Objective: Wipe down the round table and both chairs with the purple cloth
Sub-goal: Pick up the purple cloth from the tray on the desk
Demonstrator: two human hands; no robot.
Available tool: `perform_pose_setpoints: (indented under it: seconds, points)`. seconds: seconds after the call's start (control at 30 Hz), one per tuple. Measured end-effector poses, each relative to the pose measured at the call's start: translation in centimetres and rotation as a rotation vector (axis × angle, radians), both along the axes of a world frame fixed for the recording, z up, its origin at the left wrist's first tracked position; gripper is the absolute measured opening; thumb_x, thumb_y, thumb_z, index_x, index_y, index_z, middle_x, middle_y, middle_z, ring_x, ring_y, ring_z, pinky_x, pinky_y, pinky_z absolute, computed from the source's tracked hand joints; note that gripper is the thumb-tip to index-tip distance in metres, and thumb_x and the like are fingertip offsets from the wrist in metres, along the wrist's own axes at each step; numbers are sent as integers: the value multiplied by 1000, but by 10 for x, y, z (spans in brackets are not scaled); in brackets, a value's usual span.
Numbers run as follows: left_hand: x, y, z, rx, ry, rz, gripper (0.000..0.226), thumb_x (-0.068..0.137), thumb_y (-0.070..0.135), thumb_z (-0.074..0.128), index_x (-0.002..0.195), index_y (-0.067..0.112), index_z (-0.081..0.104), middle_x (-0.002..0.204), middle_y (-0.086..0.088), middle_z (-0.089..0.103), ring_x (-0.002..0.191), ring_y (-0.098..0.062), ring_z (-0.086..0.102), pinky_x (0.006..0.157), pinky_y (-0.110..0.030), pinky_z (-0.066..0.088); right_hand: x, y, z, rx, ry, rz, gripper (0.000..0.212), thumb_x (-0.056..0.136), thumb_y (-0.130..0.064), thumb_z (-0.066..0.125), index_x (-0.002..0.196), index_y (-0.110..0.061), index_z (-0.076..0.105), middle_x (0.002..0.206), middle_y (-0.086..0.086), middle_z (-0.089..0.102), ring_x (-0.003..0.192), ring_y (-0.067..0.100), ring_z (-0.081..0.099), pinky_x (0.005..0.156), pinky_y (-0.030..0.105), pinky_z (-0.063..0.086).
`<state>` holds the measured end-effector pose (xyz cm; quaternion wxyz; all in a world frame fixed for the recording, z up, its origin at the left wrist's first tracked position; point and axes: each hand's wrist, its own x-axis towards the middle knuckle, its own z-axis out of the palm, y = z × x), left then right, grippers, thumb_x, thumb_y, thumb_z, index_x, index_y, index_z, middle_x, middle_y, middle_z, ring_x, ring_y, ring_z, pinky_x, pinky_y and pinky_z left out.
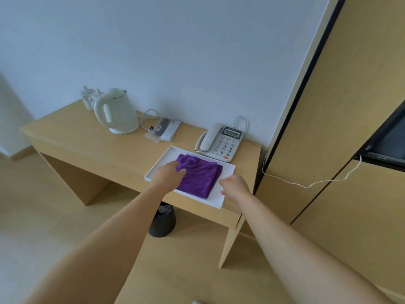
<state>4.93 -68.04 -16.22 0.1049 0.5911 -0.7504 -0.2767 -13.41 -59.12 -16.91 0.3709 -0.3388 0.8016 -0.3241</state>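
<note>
- While the folded purple cloth [198, 177] lies in a white tray [226, 172] at the desk's [87, 137] near edge, the left hand [167, 174] pinches its far-left corner.
- Right hand [235, 185], fingers loosely curled and holding nothing, hovers at the tray's near-right corner.
- Lettering on the telephone [221, 142] behind is too small to read.
- Bare desk surface lies left of the tray.

I see the purple cloth [198, 178], folded and slightly rumpled, lying flat in the white tray [228, 172].

Both forearms are bare to the frame edge, hands [168, 174] ungloved, no sleeves or jewellery visible.
</note>
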Motion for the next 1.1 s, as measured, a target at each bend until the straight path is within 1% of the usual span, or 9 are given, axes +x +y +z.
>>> perform_pose_setpoints:
  seconds: [0.2,0.37,0.47,0.57,0.63,0.73,0.8,0.97,1.1]
  points:
    - [-17,-90,-49,102,-84,5,48,103,40,47,138,7,47,136,-13,56,118,-29,56,97,-37,47,-14,-85,-52,108,-98,-145,22,93,-28,58,101,-8,58,97,10,61,92,28,62,89,40,56]
    - [-32,-140,-82,142,-227,47,67,94,56,56,136,5,46,135,-17,51,120,-32,52,99,-42,47,-22,-138,-81,242,-100,-260,34,88,-24,55,112,-3,64,111,14,67,105,35,64,92,44,56]
    - [-39,-157,-88,174,-208,95,72,87,60,64,129,3,49,124,-13,55,108,-27,56,84,-37,49,-25,-159,-94,260,-173,-295,39,83,-20,57,117,-2,64,116,17,66,105,37,65,92,48,56]
    - [-49,-175,-90,240,-156,140,69,79,64,72,111,5,58,101,-6,60,88,-21,54,70,-32,43,-24,-175,-104,243,-240,-309,37,80,-31,69,107,-6,69,107,13,70,100,34,68,91,47,57]
    - [-54,-184,-92,373,-83,191,70,70,64,79,107,9,57,97,-4,60,90,-21,55,72,-32,44,-24,-179,-108,235,-321,-336,39,74,-32,78,104,-8,70,101,12,72,95,33,70,89,47,58]
    - [-57,-189,-90,621,41,185,81,61,50,92,121,10,55,118,-7,61,108,-27,59,90,-38,51,-23,-179,-112,231,-434,-355,50,66,-20,86,109,-4,67,103,16,73,91,34,71,88,48,59]
    - [-54,-192,-88,680,61,129,80,65,43,91,127,9,55,126,-7,61,112,-28,59,94,-39,51,-24,-183,-113,199,-437,-352,50,69,-17,84,114,-2,66,108,19,71,95,36,70,90,49,58]
    - [-28,-202,-66,872,442,118,49,83,23,81,128,17,63,124,-9,67,114,-31,64,102,-49,52,-15,-199,-89,57,-331,-250,32,86,-22,71,115,-9,66,109,14,70,99,33,68,92,49,56]
    - [10,-210,-44,825,687,92,39,88,18,76,125,17,65,123,-9,70,114,-29,67,101,-47,53,-1,-219,-52,-76,-343,-66,10,90,-20,69,99,-20,70,96,5,76,90,25,72,83,40,60]
